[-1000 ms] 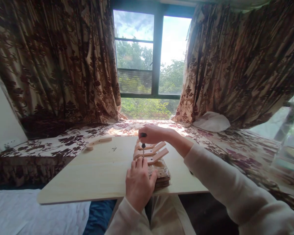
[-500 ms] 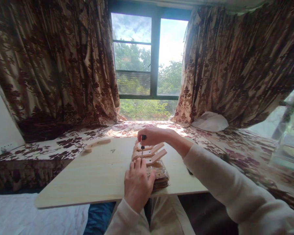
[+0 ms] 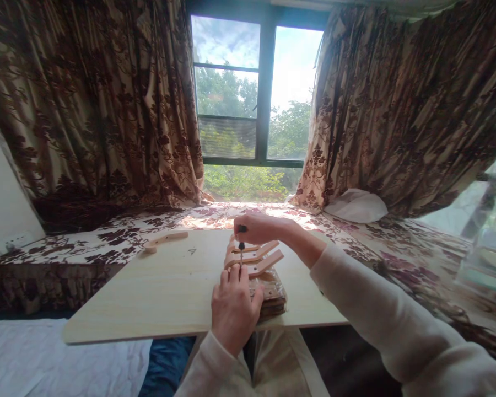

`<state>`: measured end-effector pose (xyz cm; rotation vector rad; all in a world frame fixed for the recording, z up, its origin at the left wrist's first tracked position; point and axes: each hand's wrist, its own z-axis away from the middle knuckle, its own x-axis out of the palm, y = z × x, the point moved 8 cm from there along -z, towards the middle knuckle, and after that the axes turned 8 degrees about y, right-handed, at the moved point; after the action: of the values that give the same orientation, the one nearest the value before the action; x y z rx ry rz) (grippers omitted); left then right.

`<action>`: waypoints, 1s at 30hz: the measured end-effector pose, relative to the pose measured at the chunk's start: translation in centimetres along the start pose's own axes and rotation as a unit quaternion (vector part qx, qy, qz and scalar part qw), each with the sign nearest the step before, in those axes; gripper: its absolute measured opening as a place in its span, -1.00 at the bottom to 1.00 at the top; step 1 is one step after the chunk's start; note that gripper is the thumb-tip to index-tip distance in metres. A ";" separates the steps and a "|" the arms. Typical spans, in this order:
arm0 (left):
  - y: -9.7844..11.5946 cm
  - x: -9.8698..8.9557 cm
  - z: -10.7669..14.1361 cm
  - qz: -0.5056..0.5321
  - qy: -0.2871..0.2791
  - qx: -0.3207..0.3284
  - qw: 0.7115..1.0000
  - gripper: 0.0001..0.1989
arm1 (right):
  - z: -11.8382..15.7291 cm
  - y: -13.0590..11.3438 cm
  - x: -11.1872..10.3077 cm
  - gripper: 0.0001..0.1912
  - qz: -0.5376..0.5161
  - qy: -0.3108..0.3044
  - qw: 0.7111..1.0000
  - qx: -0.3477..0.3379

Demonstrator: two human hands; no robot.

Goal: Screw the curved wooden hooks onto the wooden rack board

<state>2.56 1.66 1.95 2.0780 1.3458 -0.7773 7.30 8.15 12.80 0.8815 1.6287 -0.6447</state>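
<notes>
My right hand (image 3: 257,228) is closed around the dark handle of a screwdriver (image 3: 242,255), held upright with its shaft pointing down. The tip ends at the fingertips of my left hand (image 3: 235,306) and is hidden there. My left hand grips the near end of a wooden assembly, fingers on its left side and thumb apart on the right. Several angled wooden bars (image 3: 268,263) with dark holes stick out to the right in a row. Beneath them lies a stack of brown slabs (image 3: 275,298) in what looks like clear wrap.
The pale wooden table (image 3: 149,298) carries a loose angled wooden piece (image 3: 167,240) at its far left. Small dark bits (image 3: 192,252), perhaps screws, lie near it. Beyond are a flower-patterned cover (image 3: 119,234), a white bag or cushion (image 3: 357,205), curtains and a window.
The view has shifted slightly. Both hands keep their places on the screwdriver and the wooden assembly; the right hand's grip on the handle looks slightly turned.
</notes>
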 end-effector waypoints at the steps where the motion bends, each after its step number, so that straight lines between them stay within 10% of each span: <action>1: 0.0 0.0 0.0 0.000 -0.001 -0.001 1.000 -0.59 | -0.1 0.0 0.2 -0.73 0.002 0.002 1.000 0.007; 30: -0.7 0.4 0.2 0.000 0.019 0.000 1.000 -0.67 | -0.4 -0.3 1.4 -0.70 0.030 0.164 0.974 0.153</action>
<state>2.06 1.99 1.38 2.1025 1.3668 -0.7424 6.70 8.61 11.54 1.3148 1.8133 -0.7497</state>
